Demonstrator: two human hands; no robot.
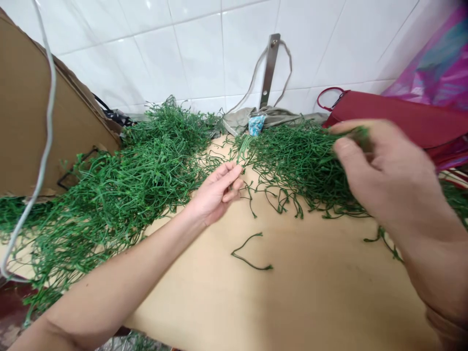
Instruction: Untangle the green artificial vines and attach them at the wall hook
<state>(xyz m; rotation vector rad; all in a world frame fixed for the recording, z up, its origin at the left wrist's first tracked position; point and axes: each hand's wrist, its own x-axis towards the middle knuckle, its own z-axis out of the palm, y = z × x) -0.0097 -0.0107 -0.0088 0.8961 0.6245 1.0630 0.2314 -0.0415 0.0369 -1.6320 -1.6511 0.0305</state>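
Note:
My left hand (221, 187) is closed in a pinch over the middle of the table, with thin green artificial stems (244, 148) showing at its fingertips. My right hand (387, 165), slightly blurred, is curled above the edge of the right-hand pile of green stems (303, 161). Some green shows between its thumb and fingers; how many pieces it holds I cannot make out. A larger pile of similar stems (146, 170) spreads to the left, beyond my left forearm. One loose bent stem (241, 256) lies by itself on the tabletop (310, 287).
A cardboard box (47, 112) stands at the left behind a hanging white cable (49, 112). Against the tiled wall are a small blue-and-white cup (256, 125), grey cloth (237, 121) and a metal bracket (269, 73). A red bag (402, 114) lies back right beside purple plastic (435, 68).

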